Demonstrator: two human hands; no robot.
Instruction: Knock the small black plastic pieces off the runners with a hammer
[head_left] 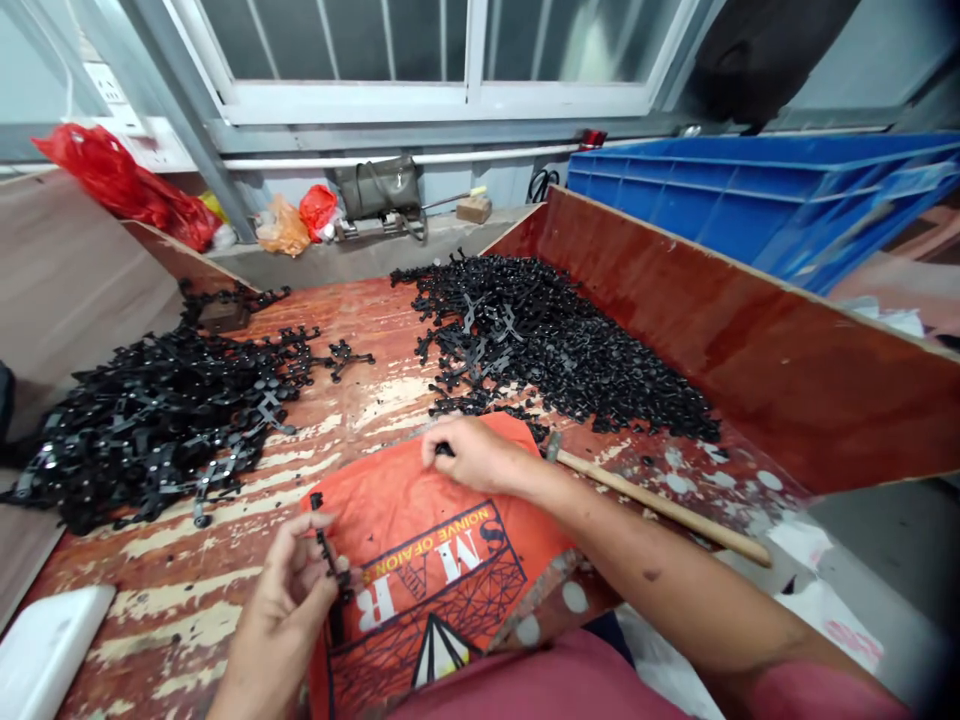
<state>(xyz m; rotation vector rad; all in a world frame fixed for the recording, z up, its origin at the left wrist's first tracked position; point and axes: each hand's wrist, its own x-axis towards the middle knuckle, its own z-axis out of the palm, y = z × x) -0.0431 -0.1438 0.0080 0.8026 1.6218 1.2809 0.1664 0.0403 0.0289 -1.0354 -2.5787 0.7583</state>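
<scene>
In my left hand (300,580) a thin black linked piece (327,552) is pinched between thumb and fingers, held upright over the left edge of an orange printed cloth (420,500). My right hand (472,455) is closed around a small black part (444,449) above the cloth's far edge; most of that part is hidden by the fingers. Beyond the right hand lies a heap of small black parts (555,340). To the left spreads another pile of black linked pieces (165,410).
A hammer (660,505) with a wooden handle lies right of the cloth. Red-brown boards (750,330) wall the worktable, with a blue crate (712,200) behind. A white plastic object (56,645) sits at the near left. Bags and a grey-green motor-like unit (379,190) stand at the back.
</scene>
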